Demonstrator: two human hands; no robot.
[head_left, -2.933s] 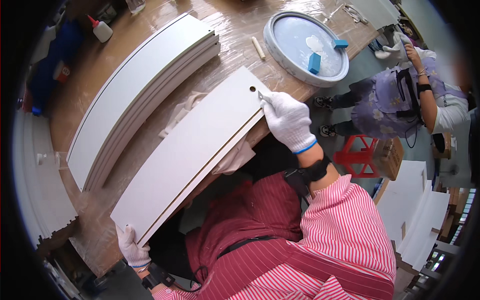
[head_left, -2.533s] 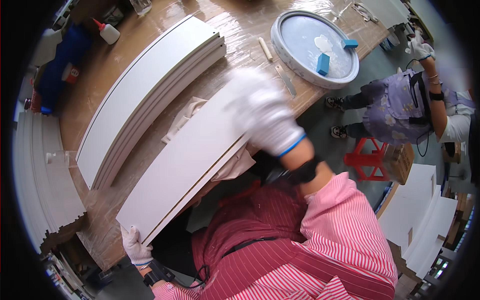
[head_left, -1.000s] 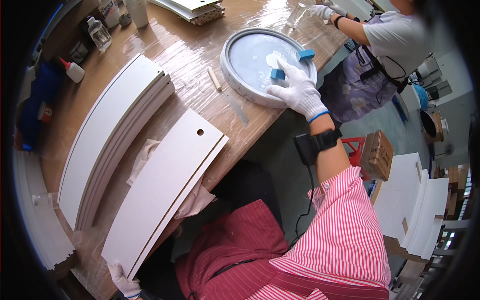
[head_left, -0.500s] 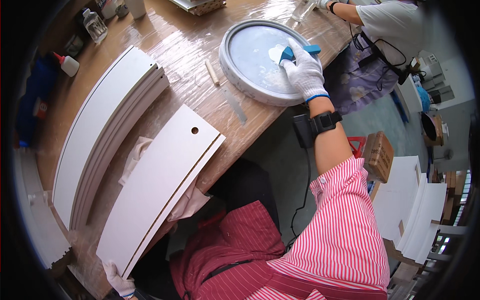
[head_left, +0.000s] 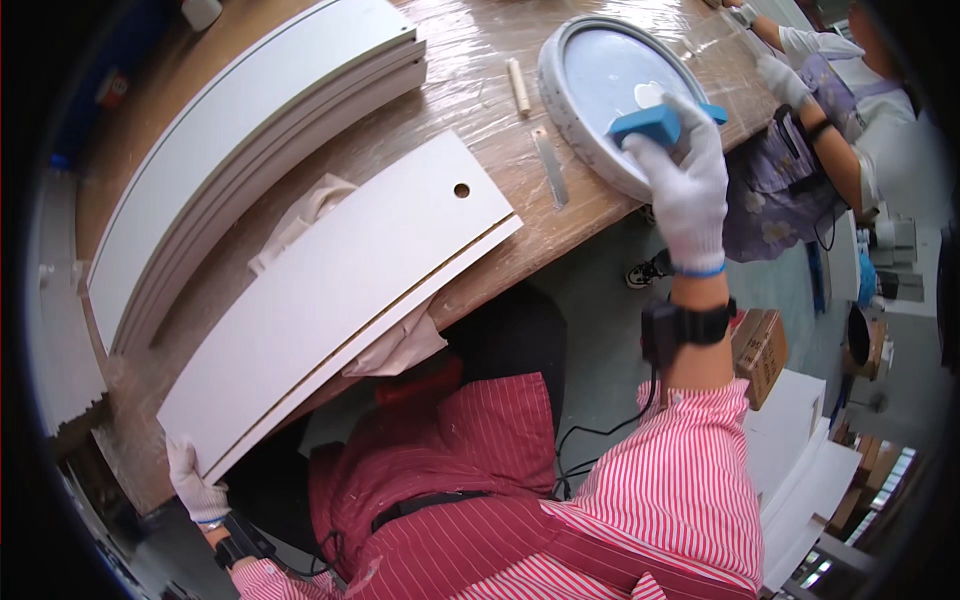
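Note:
My gloved left hand [head_left: 192, 478] is closed on the near-left end of a curved white board [head_left: 330, 300], which has a round hole at its far end and a groove along its near edge. My gloved right hand [head_left: 692, 185] grips a blue block-shaped tool [head_left: 648, 124] between thumb and fingers; part of it sticks out past the fingers on the right. Tool and hand are over the right side of a round, rimmed grey tray [head_left: 552, 90], where a patch of white paste [head_left: 650, 94] shows. The tool's underside is hidden.
Several stacked curved white boards [head_left: 250, 80] stand to the left. A wooden stick [head_left: 518, 86] and a thin metal strip [head_left: 549, 168] lie beside the tray. Pale cloth [head_left: 400, 345] lies under the board. A co-worker [head_left: 870, 105] is at right, behind a cardboard box [head_left: 762, 355].
My right hand has drawn back toward me with the blue tool, off the paste. The whole view has shifted, with more of the co-worker showing. My left hand keeps its hold on the board.

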